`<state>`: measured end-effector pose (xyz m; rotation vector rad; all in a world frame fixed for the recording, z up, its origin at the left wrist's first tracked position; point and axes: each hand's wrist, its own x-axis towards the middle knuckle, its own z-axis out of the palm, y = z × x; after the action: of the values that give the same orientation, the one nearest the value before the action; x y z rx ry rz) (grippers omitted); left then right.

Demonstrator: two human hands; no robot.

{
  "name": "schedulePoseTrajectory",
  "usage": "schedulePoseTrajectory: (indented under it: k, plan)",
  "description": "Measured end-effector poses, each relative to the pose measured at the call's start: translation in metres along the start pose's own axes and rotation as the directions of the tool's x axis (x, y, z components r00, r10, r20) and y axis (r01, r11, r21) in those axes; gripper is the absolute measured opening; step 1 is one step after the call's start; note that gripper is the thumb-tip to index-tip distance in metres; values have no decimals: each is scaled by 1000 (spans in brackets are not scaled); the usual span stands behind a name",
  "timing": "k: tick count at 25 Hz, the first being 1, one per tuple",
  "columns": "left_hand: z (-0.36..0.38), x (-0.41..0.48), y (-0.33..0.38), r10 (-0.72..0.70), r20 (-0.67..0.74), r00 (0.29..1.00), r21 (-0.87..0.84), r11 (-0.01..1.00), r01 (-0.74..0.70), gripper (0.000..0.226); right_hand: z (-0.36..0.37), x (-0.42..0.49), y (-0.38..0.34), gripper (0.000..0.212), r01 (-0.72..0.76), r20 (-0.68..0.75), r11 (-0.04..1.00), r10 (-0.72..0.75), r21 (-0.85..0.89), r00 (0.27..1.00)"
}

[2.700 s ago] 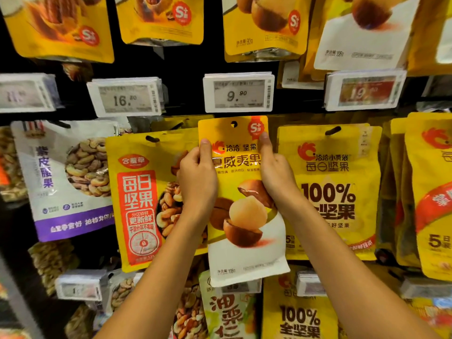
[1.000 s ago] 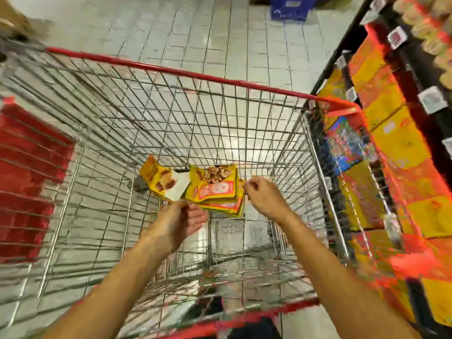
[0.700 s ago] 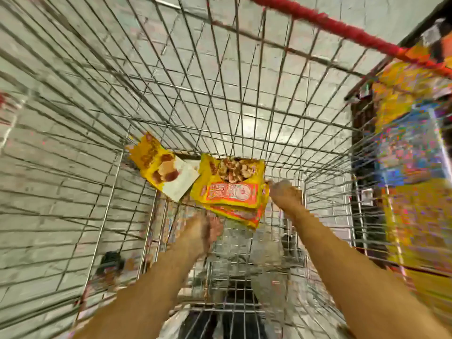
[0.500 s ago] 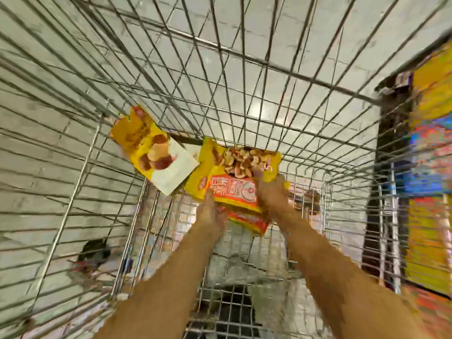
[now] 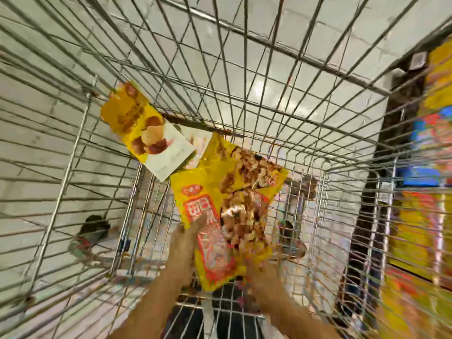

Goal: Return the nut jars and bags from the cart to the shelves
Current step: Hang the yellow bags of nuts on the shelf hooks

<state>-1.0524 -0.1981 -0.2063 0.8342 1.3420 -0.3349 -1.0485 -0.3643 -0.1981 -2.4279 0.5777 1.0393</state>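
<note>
Motion blur smeared most of the view, so print and edges were hard to read. Both hands reached down into the wire cart (image 5: 293, 55), their forearms cut off by the lower edge. The left hand (image 5: 184, 243) grasped the left edge of a yellow mixed-nut bag (image 5: 210, 177), its fingertips lying over the red label on the front; the separate fingers ran together in the blur. The right hand (image 5: 261, 272) met the bag's lower right corner. Its fingers were either behind the packet or lost in the smear, so whether it gripped or merely supported could not be told. The bag stood tilted, raised above the cart's bottom, near the middle of the basket. It looked like two layers, one pack in front of another, but the blur left that uncertain. Beyond it, in the far left corner, a yellow-and-white bag (image 5: 149, 135) leaned against the wire, picturing round brown nuts, its lettering unreadable. A pale bag (image 5: 199, 140) peeked out between the two, mostly hidden. Through the mesh showed the tiled floor (image 5: 36, 167) and a dark cart wheel (image 5: 94, 227). Shelves (image 5: 435, 216) of yellow, red and blue packs ran down the right edge, cropped by the frame and too smeared to identify.
</note>
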Motion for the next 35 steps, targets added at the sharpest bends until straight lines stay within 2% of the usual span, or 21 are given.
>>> schedulePoseTrajectory:
  k: [1, 2, 3, 4, 5, 6, 7, 8, 10, 12, 14, 16, 17, 19, 21, 24, 27, 30, 31, 33, 35]
  plan:
    - [-13, -1, 0, 34, -29, 999, 54, 998, -33, 31, -17, -3, -10, 45, -41, 198, 994, 61, -103, 978]
    - [-29, -6, 3, 10, -22, 1000, 85, 996, -8, 29, -26, 9, -16, 42, -36, 212, 995, 54, -90, 976]
    - [-48, -5, 4, -12, -1, 1000, 101, 995, 12, 31, -44, 21, -28, 34, 16, 205, 1000, -19, 16, 978]
    - [-63, -5, 11, -41, 15, 999, 101, 994, 40, 35, -60, 37, -34, 25, 80, 74, 988, -90, 129, 993]
    - [-74, -1, 15, -68, 23, 997, 92, 994, 66, 40, -77, 59, -45, 18, 188, -98, 976, -178, 112, 979]
    - [-81, 2, 19, -89, 36, 995, 79, 993, 86, 42, -75, 85, -59, 16, 301, -166, 953, -303, -36, 939]
    - [-88, 9, 19, -93, 43, 995, 57, 994, 91, 43, -73, 107, -78, 21, 417, -90, 891, -437, -179, 895]
    - [-91, 14, 19, -106, 52, 993, 42, 994, 104, 42, -66, 131, -94, 29, 492, -6, 826, -513, -274, 859]
    - [-87, 24, 18, -127, 85, 988, 16, 992, 127, 42, -50, 169, -117, 48, 520, 106, 757, -525, -395, 845]
    - [-80, 38, 15, -124, 76, 989, 11, 992, 124, 42, -38, 192, -124, 63, 439, 83, 706, -478, -556, 874]
    - [-75, 51, 13, -85, 26, 996, 27, 996, 84, 36, -27, 198, -119, 66, 398, 35, 629, -507, -668, 861]
    - [-73, 59, 11, -73, 14, 997, 1, 997, 73, 27, -21, 196, -106, 66, 457, 79, 589, -554, -666, 829]
    - [-74, 61, 10, -77, 25, 997, -26, 997, 78, 27, -19, 193, -97, 67, 481, 130, 607, -528, -632, 839]
    - [-77, 61, 11, -88, 46, 995, -51, 995, 90, 30, -10, 179, -78, 70, 436, 231, 762, -370, -479, 900]
    - [-82, 53, 17, -88, 75, 993, -44, 995, 91, 39, 0, 156, -61, 65, 375, 311, 881, -284, -289, 907]
    - [-83, 31, 37, -78, 121, 990, 9, 997, 77, 40, -3, 116, -50, 57, 316, 226, 948, -313, 24, 923]
    - [-69, -3, 75, -32, 205, 978, 89, 996, 14, 36, -50, 77, -64, 33, 295, -16, 930, -299, 220, 954]
    - [-41, -72, 126, 88, 357, 930, 163, 974, -155, 33, -124, 13, -81, 39, 380, -111, 877, -364, 293, 925]
    - [-31, -102, 141, 149, 415, 898, 180, 954, -241, 33, -147, -17, -81, 41, 423, -164, 859, -391, 287, 906]
    - [-10, -172, 170, 248, 542, 803, 193, 893, -407, 44, -192, -81, -69, 33, 515, -337, 792, -411, 329, 847]
    - [3, -236, 187, 299, 640, 708, 178, 838, -515, 57, -220, -142, -50, 28, 565, -495, 724, -350, 396, 795]
